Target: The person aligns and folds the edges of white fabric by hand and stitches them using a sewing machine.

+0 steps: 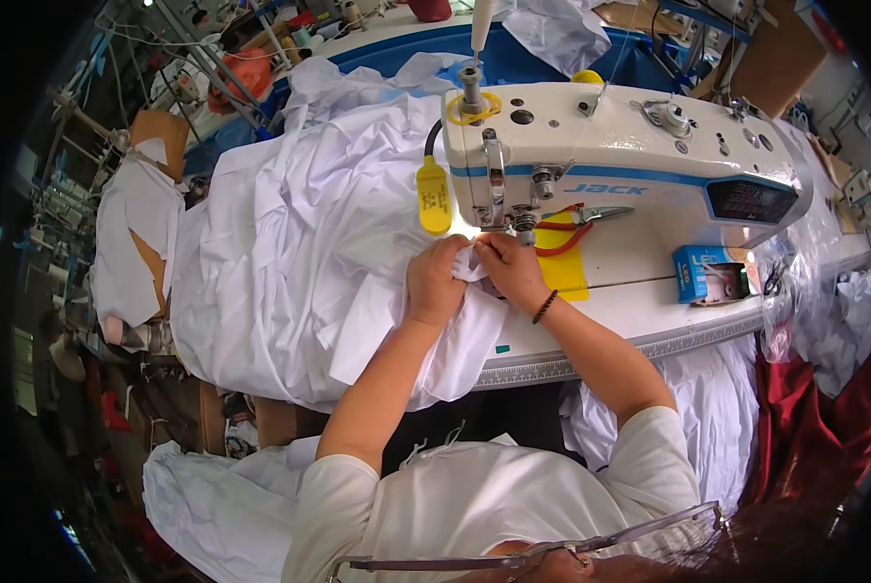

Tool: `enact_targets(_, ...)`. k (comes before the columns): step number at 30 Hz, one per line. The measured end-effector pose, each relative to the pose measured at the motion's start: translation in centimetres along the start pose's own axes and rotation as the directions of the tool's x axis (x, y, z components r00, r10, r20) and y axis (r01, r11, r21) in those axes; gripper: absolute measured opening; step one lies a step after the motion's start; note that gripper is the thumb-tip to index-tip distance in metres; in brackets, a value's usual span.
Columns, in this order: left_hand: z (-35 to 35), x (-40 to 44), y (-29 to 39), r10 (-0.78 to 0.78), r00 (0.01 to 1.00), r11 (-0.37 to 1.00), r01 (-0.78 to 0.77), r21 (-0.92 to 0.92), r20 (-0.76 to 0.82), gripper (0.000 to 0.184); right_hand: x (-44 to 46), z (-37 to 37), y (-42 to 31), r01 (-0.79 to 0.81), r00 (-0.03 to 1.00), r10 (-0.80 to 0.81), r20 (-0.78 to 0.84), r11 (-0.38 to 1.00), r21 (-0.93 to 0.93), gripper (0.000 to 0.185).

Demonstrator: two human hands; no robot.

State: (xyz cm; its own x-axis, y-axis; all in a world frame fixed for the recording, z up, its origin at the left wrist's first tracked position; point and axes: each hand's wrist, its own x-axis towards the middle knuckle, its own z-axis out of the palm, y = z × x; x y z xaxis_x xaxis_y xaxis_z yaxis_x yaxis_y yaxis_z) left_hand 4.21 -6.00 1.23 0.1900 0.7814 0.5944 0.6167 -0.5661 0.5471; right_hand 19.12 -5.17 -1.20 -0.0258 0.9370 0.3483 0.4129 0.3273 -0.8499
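Note:
Both hands meet just in front of the needle area of a white sewing machine [513,146], where a lamp glows brightly. My left hand [437,280] is closed on the edge of a white cloth [290,233], thumb and fingers pinched together. Close beside it, my right hand [513,272], with a dark bead bracelet at the wrist, also pinches the white cloth. The cloth lies in a large rumpled heap to the left and drapes over the table's front edge. Glare and the fingers hide the exact edge being held.
Red-handled pliers [581,228] lie on a yellow sheet [562,267] under the machine arm. A blue LED box [712,275] stands to the right. A yellow tag [433,197] hangs left of the machine head. Red fabric [824,428] hangs at the far right.

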Motion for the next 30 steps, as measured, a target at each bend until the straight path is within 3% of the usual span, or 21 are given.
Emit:
enact_targets(5,-0.1,0.0,0.2,-0.009,1.0,0.999,0.009,-0.036,0.002,0.033,-0.3,-0.3,-0.9,0.045,0.999,-0.044,0.017,0.997,-0.07,0.016)
enact_targets(8,-0.2,-0.1,0.0,0.011,1.0,1.0,-0.011,-0.012,0.018,0.033,-0.4,-0.5,-1.6,0.123,0.991,-0.113,0.066,0.977,-0.175,0.011)
enact_targets(10,-0.2,-0.1,0.1,0.031,0.999,0.999,-0.031,0.031,-0.011,0.031,-0.3,-0.5,-1.7,0.264,0.964,-0.262,0.041,0.932,-0.247,0.01)
enact_targets(12,-0.1,-0.1,0.1,0.053,0.998,0.996,-0.05,0.074,-0.04,0.029,-0.3,-0.8,-2.0,0.288,0.958,-0.28,0.067,0.917,-0.278,0.01)
enact_targets(14,0.0,-0.1,0.1,-0.042,0.999,0.999,0.041,-0.03,-0.02,0.024,-0.2,-0.8,-2.1,0.313,0.95,-0.298,0.094,0.899,-0.307,0.01)
enact_targets(16,-0.1,0.0,0.4,-0.019,1.0,1.0,0.018,-0.018,-0.024,0.023,-0.3,-0.9,-2.0,0.36,0.933,-0.334,0.134,0.853,-0.379,0.01)
enact_targets(20,-0.2,-0.1,0.0,0.02,1.0,0.999,-0.02,0.031,-0.011,0.024,-0.5,-0.9,-2.1,0.32,0.947,-0.28,0.159,0.873,-0.368,0.014)
enact_targets(23,-0.5,-0.1,0.2,-0.033,0.999,0.999,0.032,-0.014,-0.04,0.025,-0.6,-1.1,-2.1,0.284,0.958,-0.28,0.054,0.914,-0.29,0.013)
enact_targets(24,-0.6,-0.2,0.2,-0.032,0.999,0.999,0.032,-0.014,-0.042,0.025,-0.6,-1.6,-2.1,0.379,0.925,-0.368,0.092,0.9,-0.216,0.018)
enact_targets(27,-0.6,-0.5,-0.5,-0.141,0.986,0.987,0.133,-0.092,-0.087,0.022,-0.5,-1.8,-2.2,0.529,0.848,-0.519,0.108,0.844,-0.095,0.024)
enact_targets(29,-0.5,-0.9,-1.1,-0.348,0.934,0.89,0.357,-0.285,0.083,0.017,-0.4,-1.7,-2.1,0.583,0.812,-0.578,0.086,0.81,-0.058,0.025)
enact_targets(30,-0.4,-1.3,-1.2,-0.346,0.934,0.89,0.356,-0.285,0.087,0.017,-0.4,-1.4,-2.0,0.54,0.841,-0.535,0.077,0.836,-0.094,0.024)
